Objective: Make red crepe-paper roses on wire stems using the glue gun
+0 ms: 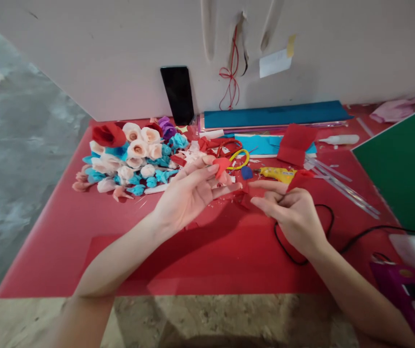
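My left hand [193, 191] is raised over the table with the palm turned up. Its thumb and fingers pinch a small red paper petal [221, 166], with paler pink paper just below it. Opposite it, my right hand [296, 215] has its thumb and forefinger pointing toward the left hand, a little apart, and its other fingers curled. A piece of red paper [300, 179] shows at those curled fingers and seems held there. Behind the hands lie scissors [241, 158] with a yellow handle and a yellow glue gun [278, 174].
Several paper flowers [135, 150] are heaped at the left. A phone [177, 94] leans on the wall. Blue paper [276, 115], folded red paper [296, 144], a white glue bottle [339, 139] and clear glue sticks [348, 191] lie behind. A green board [406, 164] and a black cord [359, 235] are at right.
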A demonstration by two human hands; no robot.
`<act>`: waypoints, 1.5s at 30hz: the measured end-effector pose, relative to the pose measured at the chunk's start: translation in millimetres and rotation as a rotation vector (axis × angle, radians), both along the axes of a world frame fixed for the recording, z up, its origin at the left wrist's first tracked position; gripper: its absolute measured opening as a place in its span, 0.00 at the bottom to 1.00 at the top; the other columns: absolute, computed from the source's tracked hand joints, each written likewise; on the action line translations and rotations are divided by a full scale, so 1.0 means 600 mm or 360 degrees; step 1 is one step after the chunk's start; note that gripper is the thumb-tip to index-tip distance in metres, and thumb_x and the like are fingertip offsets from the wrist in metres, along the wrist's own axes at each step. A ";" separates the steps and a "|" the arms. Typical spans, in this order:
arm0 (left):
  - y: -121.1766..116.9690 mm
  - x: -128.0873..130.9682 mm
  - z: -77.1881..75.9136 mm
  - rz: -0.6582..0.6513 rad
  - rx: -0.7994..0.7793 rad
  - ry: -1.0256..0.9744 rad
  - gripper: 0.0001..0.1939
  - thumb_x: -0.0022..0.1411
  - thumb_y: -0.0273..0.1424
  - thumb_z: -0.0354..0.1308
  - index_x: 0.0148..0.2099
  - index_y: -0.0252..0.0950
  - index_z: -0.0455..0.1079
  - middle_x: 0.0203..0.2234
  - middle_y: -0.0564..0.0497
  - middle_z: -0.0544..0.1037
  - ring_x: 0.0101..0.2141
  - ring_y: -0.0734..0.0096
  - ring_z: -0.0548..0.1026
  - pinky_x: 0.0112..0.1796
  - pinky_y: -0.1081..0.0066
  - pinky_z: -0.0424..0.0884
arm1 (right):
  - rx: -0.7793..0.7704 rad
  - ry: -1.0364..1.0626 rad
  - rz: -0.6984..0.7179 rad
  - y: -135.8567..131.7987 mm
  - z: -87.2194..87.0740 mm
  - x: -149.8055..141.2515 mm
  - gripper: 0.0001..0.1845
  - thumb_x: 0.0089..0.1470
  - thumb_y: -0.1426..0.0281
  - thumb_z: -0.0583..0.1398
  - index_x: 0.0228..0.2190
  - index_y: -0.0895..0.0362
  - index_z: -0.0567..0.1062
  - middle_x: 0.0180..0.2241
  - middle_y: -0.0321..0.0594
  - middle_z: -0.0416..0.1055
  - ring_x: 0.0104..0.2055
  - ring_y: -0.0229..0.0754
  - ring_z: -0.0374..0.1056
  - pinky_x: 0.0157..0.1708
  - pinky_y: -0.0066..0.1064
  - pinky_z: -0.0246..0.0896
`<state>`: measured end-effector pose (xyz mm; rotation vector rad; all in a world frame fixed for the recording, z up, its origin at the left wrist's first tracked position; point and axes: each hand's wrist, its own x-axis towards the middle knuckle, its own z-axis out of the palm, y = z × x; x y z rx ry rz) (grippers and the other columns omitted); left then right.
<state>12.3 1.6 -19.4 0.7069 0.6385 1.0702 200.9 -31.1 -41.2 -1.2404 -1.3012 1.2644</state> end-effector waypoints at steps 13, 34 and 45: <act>-0.019 0.018 0.009 -0.0221 -0.0202 -0.0379 0.08 0.62 0.20 0.49 0.32 0.32 0.66 0.20 0.54 0.72 0.28 0.77 0.73 0.39 0.67 0.76 | -0.0042 -0.0105 -0.0052 -0.009 0.006 -0.003 0.07 0.44 0.66 0.66 0.21 0.56 0.78 0.15 0.33 0.57 0.16 0.30 0.47 0.15 0.28 0.37; 0.007 -0.002 -0.003 0.0185 0.0325 0.0265 0.02 0.58 0.25 0.56 0.33 0.36 0.65 0.21 0.57 0.69 0.26 0.78 0.71 0.33 0.76 0.70 | 0.0276 -0.0455 -0.0337 0.015 -0.003 0.016 0.06 0.43 0.67 0.66 0.22 0.56 0.77 0.13 0.28 0.47 0.17 0.30 0.42 0.16 0.27 0.35; -0.005 0.000 -0.007 0.0217 0.0811 0.1183 0.06 0.57 0.26 0.59 0.38 0.36 0.71 0.27 0.54 0.77 0.29 0.78 0.76 0.30 0.80 0.70 | 0.0229 -0.0660 -0.0044 0.037 -0.026 0.019 0.10 0.44 0.68 0.63 0.32 0.58 0.74 0.15 0.27 0.49 0.18 0.30 0.44 0.17 0.25 0.38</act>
